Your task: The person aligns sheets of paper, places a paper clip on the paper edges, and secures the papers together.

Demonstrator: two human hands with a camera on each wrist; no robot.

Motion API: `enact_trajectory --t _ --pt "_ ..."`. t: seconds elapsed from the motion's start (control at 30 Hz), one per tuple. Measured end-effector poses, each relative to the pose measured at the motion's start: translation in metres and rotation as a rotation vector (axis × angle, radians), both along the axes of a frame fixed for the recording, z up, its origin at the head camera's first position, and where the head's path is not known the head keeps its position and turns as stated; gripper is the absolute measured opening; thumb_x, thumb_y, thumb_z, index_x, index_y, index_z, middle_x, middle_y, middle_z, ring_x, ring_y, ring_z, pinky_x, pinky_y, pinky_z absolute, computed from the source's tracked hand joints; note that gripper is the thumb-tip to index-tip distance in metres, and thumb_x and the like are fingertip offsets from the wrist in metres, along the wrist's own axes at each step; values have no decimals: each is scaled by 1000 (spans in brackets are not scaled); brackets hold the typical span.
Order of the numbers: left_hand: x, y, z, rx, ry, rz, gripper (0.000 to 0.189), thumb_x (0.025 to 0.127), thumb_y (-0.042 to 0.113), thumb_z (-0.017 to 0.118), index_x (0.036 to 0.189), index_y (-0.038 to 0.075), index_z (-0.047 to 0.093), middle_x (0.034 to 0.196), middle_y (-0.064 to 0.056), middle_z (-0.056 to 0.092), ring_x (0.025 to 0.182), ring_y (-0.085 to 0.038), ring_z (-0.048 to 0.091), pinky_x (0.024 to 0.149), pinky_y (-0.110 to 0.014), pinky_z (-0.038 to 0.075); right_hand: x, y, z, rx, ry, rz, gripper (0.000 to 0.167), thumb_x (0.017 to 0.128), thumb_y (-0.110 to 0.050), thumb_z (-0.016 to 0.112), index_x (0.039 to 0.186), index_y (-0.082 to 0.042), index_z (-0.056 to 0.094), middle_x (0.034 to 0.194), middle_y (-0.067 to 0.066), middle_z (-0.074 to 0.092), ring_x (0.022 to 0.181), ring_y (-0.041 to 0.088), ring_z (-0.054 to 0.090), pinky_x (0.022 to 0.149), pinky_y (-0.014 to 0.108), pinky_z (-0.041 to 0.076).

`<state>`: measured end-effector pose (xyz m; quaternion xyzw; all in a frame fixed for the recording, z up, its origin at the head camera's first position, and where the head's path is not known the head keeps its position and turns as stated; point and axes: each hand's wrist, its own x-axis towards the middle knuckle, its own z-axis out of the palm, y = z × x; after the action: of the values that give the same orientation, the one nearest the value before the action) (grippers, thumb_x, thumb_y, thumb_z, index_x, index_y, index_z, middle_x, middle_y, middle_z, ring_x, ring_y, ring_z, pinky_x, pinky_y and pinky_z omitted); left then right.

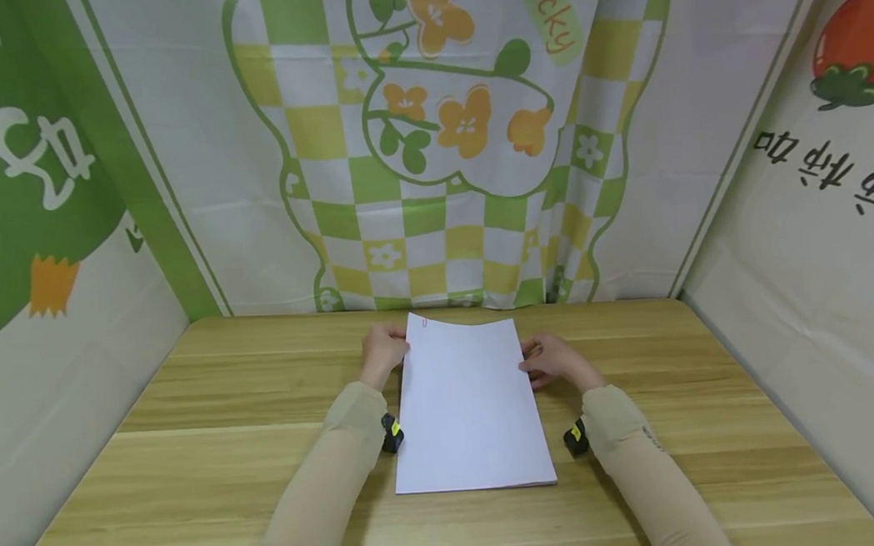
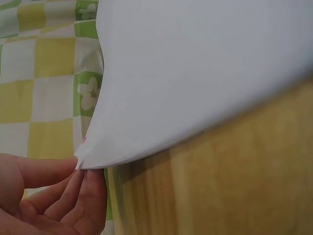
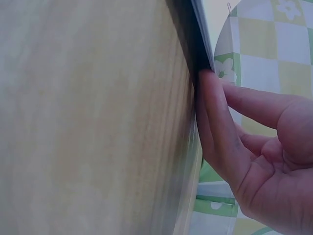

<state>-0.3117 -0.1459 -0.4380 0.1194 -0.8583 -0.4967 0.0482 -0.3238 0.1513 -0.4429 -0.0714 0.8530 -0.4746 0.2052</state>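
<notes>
A stack of white paper sheets [image 1: 468, 413] lies on the table, its far end lifted and slightly bowed. Near its far left corner sits a small reddish paper clip [image 1: 424, 323], whose tip also shows pink in the left wrist view. My left hand [image 1: 383, 353] pinches the stack's left edge close to that corner, thumb on top and fingers beneath [image 2: 90, 196]. On the opposite side my right hand [image 1: 555, 359] holds the right edge between thumb and fingers, with fingertips under the sheets in the right wrist view. The near edge of the stack rests on the wood.
The wooden table [image 1: 231, 469] ends at a checked green and yellow curtain [image 1: 433, 215] just beyond the paper. Printed cloth walls stand at the left [image 1: 62, 413] and right [image 1: 822, 299]. Dark wrist cameras [image 1: 392, 433] hang below both sleeves.
</notes>
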Motion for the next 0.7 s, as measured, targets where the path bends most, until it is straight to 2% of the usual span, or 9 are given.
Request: enact_trajectory --t 0.17,0.33,0.5,0.7 --pt "3 1 2 6 -17 2 25 80 1 61 103 -4 69 100 -19 68 62 -13 56 53 -20 45 -3 2 -3 -21 -18 -20 38 87 3 61 122 11 47 101 23 60 82 26 65 69 38 58" --pt "7 2 4 4 -30 -13 25 81 5 63 103 -6 68 101 -21 67 65 -15 56 53 -21 45 -7 6 -7 -48 -21 19 40 85 1 66 118 12 47 96 22 61 79 27 66 67 38 58" --pt "8 1 4 3 -56 -57 28 83 9 64 107 -6 66 104 -21 66 66 -14 54 54 -22 48 -1 2 0 -28 -39 -34 41 87 3 62 123 11 46 99 22 60 80 24 65 70 38 57" --pt "9 -1 6 -22 -73 -94 30 84 13 65 107 -7 65 105 -20 65 64 -15 54 55 -23 47 1 2 3 -22 -30 -50 42 88 2 62 125 12 45 95 17 60 73 18 64 66 34 58"
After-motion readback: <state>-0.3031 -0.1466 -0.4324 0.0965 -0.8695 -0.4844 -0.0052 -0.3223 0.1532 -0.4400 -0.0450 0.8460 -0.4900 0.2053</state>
